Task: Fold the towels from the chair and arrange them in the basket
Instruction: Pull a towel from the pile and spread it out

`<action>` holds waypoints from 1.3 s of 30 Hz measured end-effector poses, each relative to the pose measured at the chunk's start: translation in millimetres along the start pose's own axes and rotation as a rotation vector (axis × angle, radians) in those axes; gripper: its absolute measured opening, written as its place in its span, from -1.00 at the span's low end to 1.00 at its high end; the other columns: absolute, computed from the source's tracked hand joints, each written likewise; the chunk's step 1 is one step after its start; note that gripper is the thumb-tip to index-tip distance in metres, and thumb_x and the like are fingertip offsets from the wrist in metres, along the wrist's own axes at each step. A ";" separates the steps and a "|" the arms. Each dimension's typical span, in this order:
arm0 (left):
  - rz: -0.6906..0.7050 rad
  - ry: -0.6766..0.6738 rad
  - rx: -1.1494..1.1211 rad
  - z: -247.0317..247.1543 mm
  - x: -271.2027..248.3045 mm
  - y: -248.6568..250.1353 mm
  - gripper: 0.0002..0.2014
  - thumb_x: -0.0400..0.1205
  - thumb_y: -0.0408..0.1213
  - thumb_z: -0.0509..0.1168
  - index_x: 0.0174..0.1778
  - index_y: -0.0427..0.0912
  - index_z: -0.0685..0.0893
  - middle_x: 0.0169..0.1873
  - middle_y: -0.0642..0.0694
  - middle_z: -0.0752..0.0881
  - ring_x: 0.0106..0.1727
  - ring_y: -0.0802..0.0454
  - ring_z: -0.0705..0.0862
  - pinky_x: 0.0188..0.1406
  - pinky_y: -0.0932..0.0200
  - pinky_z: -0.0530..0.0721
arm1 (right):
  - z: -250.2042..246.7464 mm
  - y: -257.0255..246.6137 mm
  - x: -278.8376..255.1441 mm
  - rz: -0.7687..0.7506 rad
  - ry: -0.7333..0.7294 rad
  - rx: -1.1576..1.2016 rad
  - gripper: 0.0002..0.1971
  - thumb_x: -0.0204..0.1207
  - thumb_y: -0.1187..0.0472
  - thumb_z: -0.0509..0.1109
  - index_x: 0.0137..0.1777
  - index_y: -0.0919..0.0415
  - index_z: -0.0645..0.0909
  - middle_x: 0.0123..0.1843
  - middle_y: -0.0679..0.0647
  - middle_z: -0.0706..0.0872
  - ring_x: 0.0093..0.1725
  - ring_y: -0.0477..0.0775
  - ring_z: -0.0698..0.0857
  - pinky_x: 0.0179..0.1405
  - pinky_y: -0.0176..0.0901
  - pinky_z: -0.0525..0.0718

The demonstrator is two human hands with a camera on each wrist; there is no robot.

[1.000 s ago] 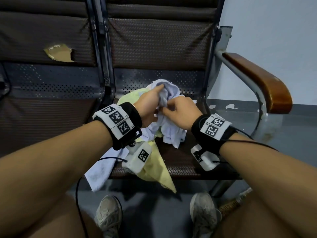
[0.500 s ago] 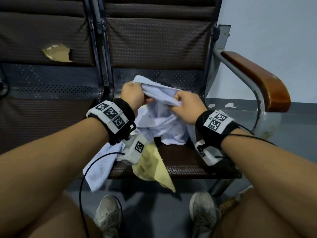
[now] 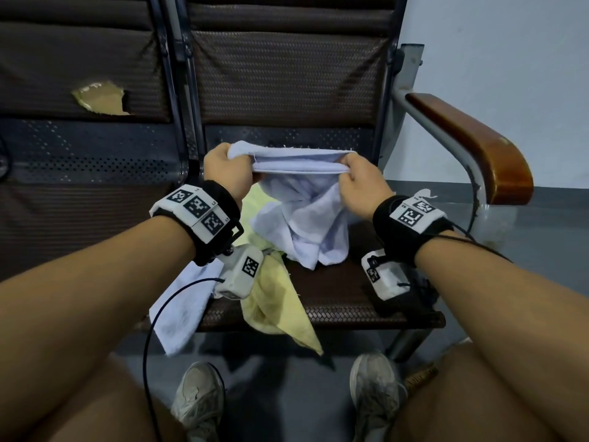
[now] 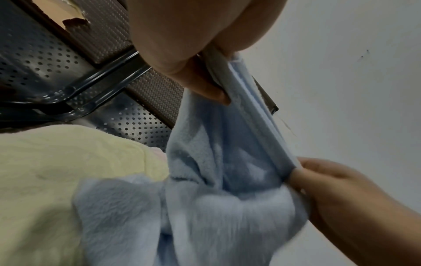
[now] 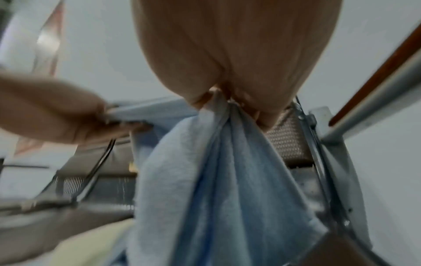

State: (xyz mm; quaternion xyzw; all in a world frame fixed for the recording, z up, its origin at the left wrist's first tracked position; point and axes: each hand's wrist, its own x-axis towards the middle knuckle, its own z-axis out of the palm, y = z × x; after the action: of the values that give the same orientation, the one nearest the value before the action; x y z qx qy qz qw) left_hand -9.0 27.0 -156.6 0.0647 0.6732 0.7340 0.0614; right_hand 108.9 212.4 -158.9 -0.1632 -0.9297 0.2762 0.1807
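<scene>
A pale blue towel (image 3: 302,218) hangs above the chair seat (image 3: 338,291), its top edge stretched taut between both hands. My left hand (image 3: 224,172) grips the left end of that edge, and my right hand (image 3: 358,181) grips the right end. The wrist views show the same blue towel (image 4: 227,198) (image 5: 227,180) pinched in curled fingers. Under it a yellow towel (image 3: 274,301) lies on the seat and droops over the front edge. Another pale blue towel (image 3: 181,311) hangs off the seat's left front corner. No basket is in view.
The seat belongs to a row of dark woven chairs; a wooden armrest (image 3: 471,151) on a metal frame stands to the right. The left chair's backrest has a torn patch (image 3: 98,97). My shoes (image 3: 197,400) stand on the grey floor below the seat.
Both hands lifted the blue towel off the pile and drew apart, so its top edge went from bunched to stretched straight.
</scene>
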 end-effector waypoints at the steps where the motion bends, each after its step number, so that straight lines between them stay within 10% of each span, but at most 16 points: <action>1: -0.006 0.018 -0.019 -0.5 1.0 0.2 -0.87 0.66 -0.46 0.17 -0.19 -0.26 0.56 -0.15 -0.26 0.67 -0.10 -0.17 0.70 -0.05 -0.16 0.83 | 1.3 1.9 -0.9 -0.019 -0.020 -0.064 -0.84 0.61 0.30 0.20 0.07 0.23 0.59 0.03 0.17 0.66 -0.02 0.18 0.61 -0.07 -0.09 0.49; 7: -0.029 0.068 0.014 -8.3 4.9 -3.9 -0.81 0.65 -0.48 0.12 -0.23 -0.13 0.36 -0.13 -0.23 0.53 -0.09 -0.13 0.56 0.06 -0.28 0.75 | 11.1 17.3 -6.0 0.063 -0.278 -0.404 -0.77 0.69 0.12 0.16 -0.12 0.19 0.56 -0.11 0.21 0.63 -0.13 0.27 0.64 -0.18 -0.10 0.43; 17: -0.071 0.098 0.311 -33.1 22.3 -23.8 -0.77 0.61 -0.22 0.33 -0.29 -0.07 0.42 -0.37 -0.09 0.45 -0.27 -0.07 0.40 -0.37 0.12 0.40 | 1.4 27.8 -6.8 0.041 -0.110 -0.145 -0.43 0.74 -0.08 0.18 -0.52 0.15 0.41 -0.52 0.07 0.49 -0.44 0.08 0.49 -0.43 -0.06 0.34; 22: -0.135 0.089 0.351 -40.9 22.2 -21.0 -0.81 0.60 -0.31 0.32 -0.26 -0.06 0.44 -0.38 -0.12 0.43 -0.39 -0.08 0.35 -0.49 0.21 0.32 | -2.6 39.4 -5.4 -0.086 -0.209 -0.416 -0.79 0.63 0.18 0.30 -0.10 0.11 0.78 -0.16 0.15 0.78 -0.05 0.26 0.72 -0.03 -0.02 0.66; 27: -0.112 -0.074 0.286 -41.3 8.1 -13.2 -0.92 0.62 -0.48 0.36 -0.01 -0.34 0.72 -0.32 -0.23 0.68 -0.35 -0.13 0.67 -0.57 0.26 0.70 | -3.0 53.3 -8.7 0.008 -0.216 -0.486 -0.58 0.64 0.10 0.26 -0.50 0.01 0.40 -0.38 0.14 0.57 -0.20 0.32 0.66 -0.24 -0.06 0.49; 32: -0.103 -0.388 0.522 -47.0 3.6 -17.2 -0.76 0.56 -0.24 0.52 -0.29 -0.33 0.70 -0.41 -0.18 0.71 -0.41 -0.02 0.76 -0.43 0.23 0.75 | -10.3 62.2 -5.0 0.028 -0.006 -0.313 -0.62 0.70 0.08 0.22 -0.40 0.05 0.45 -0.40 0.08 0.53 -0.29 0.22 0.51 -0.23 -0.09 0.38; 39: -0.126 -0.086 0.442 -54.2 10.4 -14.1 -0.68 0.77 -0.30 0.14 -0.06 -0.46 0.71 -0.34 -0.40 0.75 -0.50 -0.13 0.79 -0.57 0.19 0.70 | -11.9 69.2 -11.6 -0.003 -0.260 -0.394 -0.81 0.58 0.01 0.44 -0.20 0.06 0.76 -0.30 -0.05 0.68 -0.18 0.08 0.67 -0.14 -0.16 0.55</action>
State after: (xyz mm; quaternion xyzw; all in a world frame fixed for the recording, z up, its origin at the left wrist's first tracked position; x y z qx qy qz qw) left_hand -28.8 -23.1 -175.1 0.0654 0.8170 0.5602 0.1201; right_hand 138.3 268.1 -192.0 -0.1572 -0.9813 0.1080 0.0244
